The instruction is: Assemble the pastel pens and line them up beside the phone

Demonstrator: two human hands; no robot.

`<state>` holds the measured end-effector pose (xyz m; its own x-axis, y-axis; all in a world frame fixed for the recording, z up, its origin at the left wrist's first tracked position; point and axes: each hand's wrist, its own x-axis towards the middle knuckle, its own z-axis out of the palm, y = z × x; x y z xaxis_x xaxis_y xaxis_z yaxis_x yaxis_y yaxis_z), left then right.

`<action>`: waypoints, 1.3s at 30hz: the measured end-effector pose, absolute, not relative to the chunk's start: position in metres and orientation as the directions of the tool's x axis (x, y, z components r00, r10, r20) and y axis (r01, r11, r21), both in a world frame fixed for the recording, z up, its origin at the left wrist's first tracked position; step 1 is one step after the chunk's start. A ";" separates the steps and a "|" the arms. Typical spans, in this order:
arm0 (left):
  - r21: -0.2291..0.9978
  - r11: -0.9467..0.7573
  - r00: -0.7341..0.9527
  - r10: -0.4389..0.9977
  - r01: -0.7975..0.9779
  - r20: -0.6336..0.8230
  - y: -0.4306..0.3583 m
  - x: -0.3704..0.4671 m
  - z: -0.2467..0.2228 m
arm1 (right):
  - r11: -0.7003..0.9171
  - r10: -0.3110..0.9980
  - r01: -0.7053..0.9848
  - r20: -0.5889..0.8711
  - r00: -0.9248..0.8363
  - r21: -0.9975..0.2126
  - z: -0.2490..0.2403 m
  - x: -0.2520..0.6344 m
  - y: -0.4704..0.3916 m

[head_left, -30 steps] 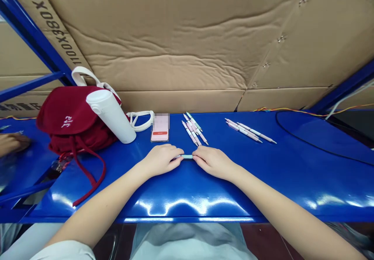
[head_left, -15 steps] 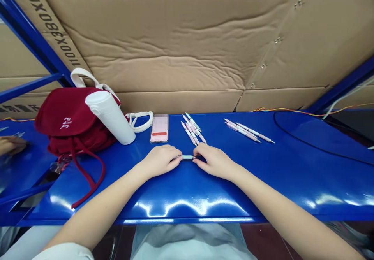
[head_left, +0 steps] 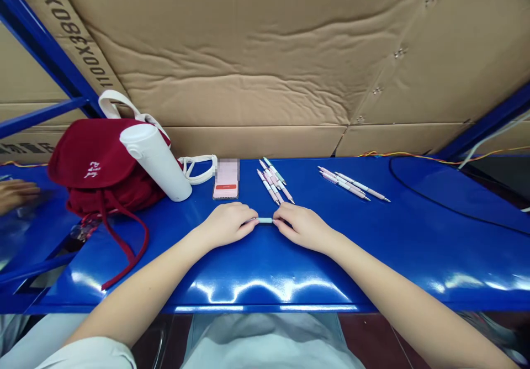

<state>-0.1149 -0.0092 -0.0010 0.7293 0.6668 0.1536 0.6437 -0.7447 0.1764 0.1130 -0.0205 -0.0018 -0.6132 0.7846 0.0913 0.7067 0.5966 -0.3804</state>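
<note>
A light green pen (head_left: 265,220) lies level between my two hands, low over the blue table. My left hand (head_left: 232,223) is closed on its left end, with the fingers wrapped over it. The fingers of my right hand (head_left: 303,226) pinch the right end, where the tip is mostly hidden. Just beyond my right hand is a loose pile of several pens (head_left: 274,181), pink and white with a green one among them. Farther right, a small group of pink and white pens (head_left: 343,183) lies side by side.
A phone (head_left: 226,179) lies beyond my left hand. A white bottle (head_left: 159,164) leans on a dark red bag (head_left: 99,159) at the left. A black cable (head_left: 434,209) curves across the blue table (head_left: 265,280) at right. Another person's hand (head_left: 19,195) shows at far left.
My hands keep the same grip on the pen and have barely moved. The view has tilted slightly. At far left, the other person's hand has shifted a little.
</note>
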 end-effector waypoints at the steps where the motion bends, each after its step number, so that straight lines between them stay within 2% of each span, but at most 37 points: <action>1: 0.178 -0.745 0.730 0.667 0.643 0.153 -0.009 -0.115 -0.001 | 0.590 0.790 0.712 0.089 -0.607 -0.381 -0.002 0.113 -0.021; 6: 0.173 -0.738 0.722 0.675 0.653 0.153 -0.009 -0.116 -0.002 | 0.574 0.802 0.712 0.103 -0.589 -0.405 -0.002 0.113 -0.019; 11: 0.160 -0.726 0.715 0.687 0.668 0.131 -0.006 -0.119 -0.001 | 0.613 0.775 0.702 0.105 -0.623 -0.363 -0.002 0.120 -0.013; 19: 0.173 -0.696 0.680 0.718 0.697 0.149 0.004 -0.127 -0.005 | 0.536 0.833 0.779 0.054 -0.551 -0.326 0.000 0.133 -0.004; 27: 0.175 -0.710 0.681 0.704 0.682 0.203 0.002 -0.121 -0.010 | 0.598 0.779 0.711 0.062 -0.624 -0.370 -0.003 0.117 -0.014; 31: 0.186 -0.754 0.707 0.656 0.630 0.266 -0.004 -0.113 -0.011 | 0.594 0.780 0.696 0.077 -0.621 -0.403 -0.006 0.108 -0.020; 39: 0.156 -0.824 0.785 0.566 0.544 0.253 -0.011 -0.099 -0.015 | 0.591 0.779 0.697 0.064 -0.624 -0.407 -0.008 0.102 -0.024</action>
<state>-0.0995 -0.0114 -0.0145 0.7846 0.5658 0.2533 0.5440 -0.8244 0.1564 0.1022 -0.0235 -0.0085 -0.6238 0.7790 0.0635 0.6967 0.5910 -0.4067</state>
